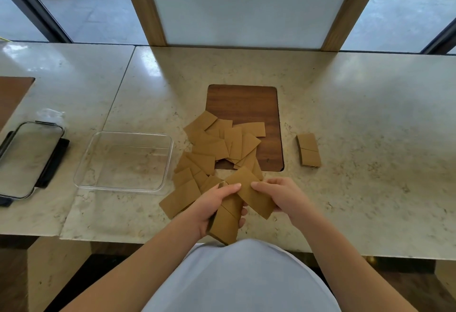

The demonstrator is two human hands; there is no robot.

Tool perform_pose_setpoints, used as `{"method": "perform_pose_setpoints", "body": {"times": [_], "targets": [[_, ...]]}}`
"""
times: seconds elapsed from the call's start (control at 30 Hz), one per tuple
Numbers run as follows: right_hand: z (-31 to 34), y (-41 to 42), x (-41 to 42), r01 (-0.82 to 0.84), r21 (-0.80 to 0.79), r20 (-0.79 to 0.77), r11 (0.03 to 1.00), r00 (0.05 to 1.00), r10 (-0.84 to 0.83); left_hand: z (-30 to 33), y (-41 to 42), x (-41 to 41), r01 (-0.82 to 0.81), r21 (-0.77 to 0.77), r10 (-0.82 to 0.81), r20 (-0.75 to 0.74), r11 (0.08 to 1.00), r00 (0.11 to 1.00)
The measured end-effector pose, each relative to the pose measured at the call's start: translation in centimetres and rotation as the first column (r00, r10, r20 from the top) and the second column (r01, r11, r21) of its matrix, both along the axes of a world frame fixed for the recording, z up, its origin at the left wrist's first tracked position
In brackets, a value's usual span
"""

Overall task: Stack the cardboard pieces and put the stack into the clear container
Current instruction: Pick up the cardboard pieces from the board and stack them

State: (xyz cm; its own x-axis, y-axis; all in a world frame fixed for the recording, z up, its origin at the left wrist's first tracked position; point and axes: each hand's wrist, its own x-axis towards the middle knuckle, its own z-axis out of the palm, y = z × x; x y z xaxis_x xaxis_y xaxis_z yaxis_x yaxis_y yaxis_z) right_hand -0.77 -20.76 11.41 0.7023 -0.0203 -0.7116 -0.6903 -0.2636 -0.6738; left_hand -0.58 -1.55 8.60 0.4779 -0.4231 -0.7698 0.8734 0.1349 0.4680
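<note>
Several brown cardboard pieces (217, 146) lie scattered in a loose pile across the counter and the wooden inset. My left hand (217, 203) grips a small stack of cardboard pieces (225, 222) near the counter's front edge. My right hand (278, 194) pinches a single cardboard piece (251, 193) that lies slantwise over the top of that stack. Two pieces (309, 149) sit apart at the right. The clear container (86, 161) stands open to the left of the pile, with nothing inside.
A dark wooden inset (244, 101) is set into the marble counter (370, 114). The container's lid (27, 161) with black clips lies at the far left. A wood-framed white panel (246, 3) rises behind the counter.
</note>
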Motion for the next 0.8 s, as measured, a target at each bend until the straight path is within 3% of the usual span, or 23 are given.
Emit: {"method": "perform_pose_setpoints", "body": {"times": [0.13, 0.2, 0.33, 0.4, 0.47, 0.5, 0.53, 0.6, 0.7, 0.8], "targets": [[0.6, 1.1, 0.6, -0.129, -0.077, 0.109, 0.989, 0.985, 0.137, 0.1, -0.2, -0.1, -0.04, 0.035, 0.039, 0.029, 0.999, 0.999], [0.8, 1.3, 0.9, -0.173, -0.043, 0.116, 0.984, 0.977, 0.177, 0.1, -0.4, -0.2, -0.087, 0.036, 0.086, 0.01, 0.996, 0.996], [2.5, 0.4, 1.5, -0.332, 0.015, 0.07, 0.943, 0.941, 0.33, 0.3, 0.6, 0.4, -0.109, -0.098, 0.092, -0.166, 0.989, 0.982], [3.7, 0.4, 2.1, -0.591, -0.07, -0.015, 0.804, 0.806, 0.591, 0.0, 1.3, 0.3, -0.01, -0.148, -0.016, -0.173, 0.989, 0.985], [4.1, 1.2, 2.4, -0.81, -0.231, -0.09, 0.538, 0.569, 0.818, -0.5, 1.5, -0.2, 0.133, -0.168, -0.152, -0.105, 0.977, 0.983], [3.8, 1.8, 2.5, -0.844, -0.302, -0.118, 0.443, 0.494, 0.861, -0.7, 1.5, -0.4, 0.191, -0.172, -0.206, -0.076, 0.966, 0.976], [3.4, 2.3, 2.8, -0.835, -0.363, -0.127, 0.414, 0.485, 0.865, -0.8, 1.6, -0.5, 0.237, -0.174, -0.25, -0.053, 0.956, 0.967], [2.5, 3.0, 3.1, -0.745, -0.463, -0.077, 0.48, 0.574, 0.815, -0.9, 1.7, -0.7, 0.31, -0.193, -0.317, -0.004, 0.931, 0.949], [1.7, 3.9, 3.8, -0.573, -0.544, 0.128, 0.613, 0.666, 0.735, -1.1, 2.1, -0.8, 0.324, -0.319, -0.308, 0.099, 0.891, 0.946], [1.5, 5.3, 3.9, -0.407, -0.32, 0.35, 0.856, 0.789, 0.506, -1.4, 2.3, -1.0, 0.214, -0.218, -0.198, 0.093, 0.952, 0.976]]}}
